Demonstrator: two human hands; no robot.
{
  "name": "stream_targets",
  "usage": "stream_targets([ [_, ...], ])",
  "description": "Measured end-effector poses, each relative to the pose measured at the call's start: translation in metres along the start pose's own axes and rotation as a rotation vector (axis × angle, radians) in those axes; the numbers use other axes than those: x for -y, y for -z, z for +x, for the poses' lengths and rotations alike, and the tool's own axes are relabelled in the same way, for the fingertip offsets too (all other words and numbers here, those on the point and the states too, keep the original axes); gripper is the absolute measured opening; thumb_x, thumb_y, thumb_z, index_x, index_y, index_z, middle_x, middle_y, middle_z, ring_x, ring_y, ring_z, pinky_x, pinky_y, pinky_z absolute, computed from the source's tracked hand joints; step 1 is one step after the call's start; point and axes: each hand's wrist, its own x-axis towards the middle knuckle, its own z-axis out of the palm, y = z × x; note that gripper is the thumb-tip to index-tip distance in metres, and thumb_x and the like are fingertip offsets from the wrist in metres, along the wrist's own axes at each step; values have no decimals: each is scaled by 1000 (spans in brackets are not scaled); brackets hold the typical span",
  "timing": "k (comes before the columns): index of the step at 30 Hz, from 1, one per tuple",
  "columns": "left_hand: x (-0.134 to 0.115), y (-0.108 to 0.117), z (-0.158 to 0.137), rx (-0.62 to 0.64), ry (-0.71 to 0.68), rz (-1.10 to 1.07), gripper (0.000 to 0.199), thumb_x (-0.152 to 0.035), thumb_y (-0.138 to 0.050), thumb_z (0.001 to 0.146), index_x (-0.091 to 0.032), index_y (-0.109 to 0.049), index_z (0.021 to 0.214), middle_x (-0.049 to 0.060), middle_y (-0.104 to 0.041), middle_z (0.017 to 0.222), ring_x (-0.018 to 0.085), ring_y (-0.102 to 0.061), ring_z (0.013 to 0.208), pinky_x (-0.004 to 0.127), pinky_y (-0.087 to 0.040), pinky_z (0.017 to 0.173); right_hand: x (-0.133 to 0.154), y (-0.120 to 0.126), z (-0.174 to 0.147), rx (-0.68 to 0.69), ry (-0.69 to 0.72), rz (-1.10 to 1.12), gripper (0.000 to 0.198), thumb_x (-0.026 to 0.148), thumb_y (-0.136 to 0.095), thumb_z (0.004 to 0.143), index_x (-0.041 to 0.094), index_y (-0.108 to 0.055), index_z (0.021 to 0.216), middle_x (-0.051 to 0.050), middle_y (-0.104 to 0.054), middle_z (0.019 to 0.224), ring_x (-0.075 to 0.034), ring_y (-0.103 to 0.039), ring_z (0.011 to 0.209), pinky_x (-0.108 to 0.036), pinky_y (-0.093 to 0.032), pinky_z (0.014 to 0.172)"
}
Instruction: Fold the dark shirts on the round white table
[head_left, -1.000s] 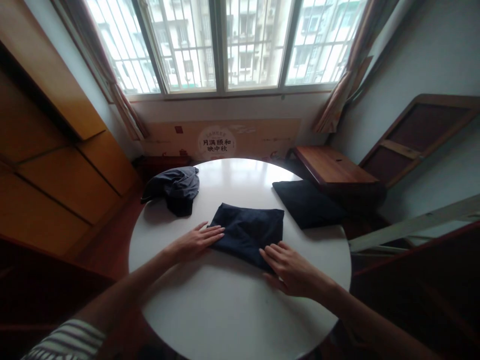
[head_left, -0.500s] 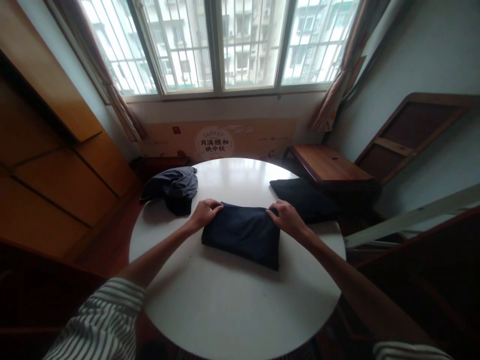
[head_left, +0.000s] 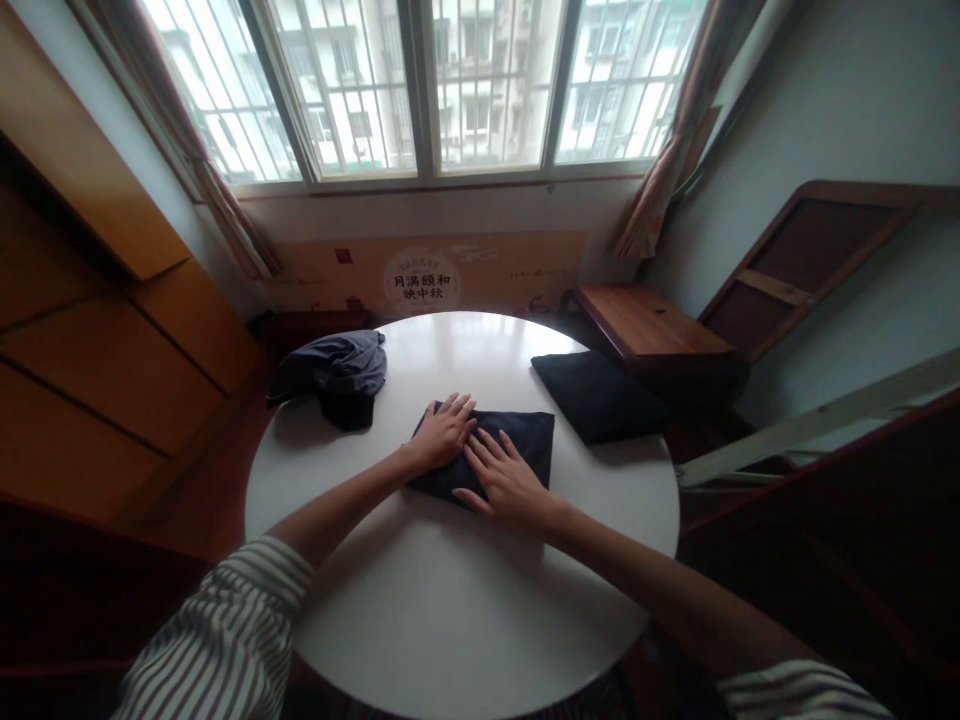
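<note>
A folded dark navy garment (head_left: pixel 529 440) lies flat in the middle of the round white table (head_left: pixel 450 620); its exact kind does not show. My left hand (head_left: pixel 444 432) rests on its upper left part, fingers stretched out. Just to the right, my right hand (head_left: pixel 508 482) lies flat across the garment's middle with fingers spread, its fingertips close to those of the left. Both palms face down and cover much of the cloth.
At the table's left edge sits a crumpled dark grey garment (head_left: pixel 337 370), partly overhanging. Another folded black garment (head_left: pixel 600 395) lies at the right edge. Beyond stand a low wooden table (head_left: pixel 652 320) and a barred window (head_left: pixel 427 90); wooden cabinets (head_left: pixel 97 380) line the left.
Both hands have let go of the garment's far corners and moved inward, now lying flat on top of it. The view has shifted slightly.
</note>
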Motion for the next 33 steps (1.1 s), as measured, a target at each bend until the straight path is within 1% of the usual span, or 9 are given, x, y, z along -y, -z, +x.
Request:
stream_targets([
  [5,35,-10,10,154,147,33,46,-33,-31,102,-23,-45,144,13,-34,158,35,-19,148,73,-17,109,5,-10,-36,65,-64,-6,87,70,-44,90,12,-33,154,-21,-22,160,-41,-17,148,-62,-15,116],
  [8,36,1,13,103,163,80,44,-31,-35,101,-21,-49,141,15,-36,156,39,-22,147,75,-21,106,7,1,-51,58,-97,-4,91,70,-43,90,3,-36,151,-28,-26,157,-42,-22,146,-59,-23,115],
  [13,-2,34,-20,-104,-89,178,34,-30,-40,100,-19,-63,121,16,-62,124,31,-54,119,48,-43,101,-13,39,-30,-28,-143,79,50,49,-38,101,11,-67,117,-20,-66,122,-30,-60,116,-44,-46,101],
  [16,-22,47,-59,72,-293,178,41,-48,-48,96,-18,-65,118,13,-66,99,25,-64,91,37,-50,83,-46,57,2,-93,-197,23,40,41,-44,100,11,-68,111,-17,-68,113,-27,-62,108,-39,-47,97],
  [18,-26,48,-81,200,-321,196,45,-49,-53,94,-18,-63,125,11,-67,87,23,-65,76,33,-51,74,-69,60,20,0,-256,8,42,43,-51,97,10,-66,116,-18,-68,114,-28,-62,109,-37,-46,96],
  [22,-13,43,-100,262,-208,226,43,-23,-47,96,-21,-54,139,8,-68,78,19,-64,61,28,-50,62,-94,54,30,264,-412,128,45,48,-55,93,10,-67,115,-18,-70,111,-29,-65,104,-33,-48,87],
  [27,11,39,-90,108,-7,86,52,-6,-41,89,-20,-55,138,10,-69,91,19,-67,76,30,-54,74,-91,45,-4,321,-523,188,48,56,-56,89,11,-71,85,-17,-72,86,-28,-68,82,-32,-50,68],
  [30,19,34,-75,-58,221,-365,44,-19,-44,95,-20,-49,139,9,-69,99,19,-68,82,33,-55,79,-87,40,-21,333,-661,453,58,70,-63,77,13,-70,70,-11,-68,63,-23,-66,65,-29,-48,55],
  [33,14,27,-55,-112,552,-934,55,-40,-56,94,-17,-40,141,10,-71,102,19,-70,82,33,-57,74,-86,34,-20,149,-811,749,63,69,-77,63,10,-70,86,-7,-67,63,-21,-64,63,-26,-47,52],
])
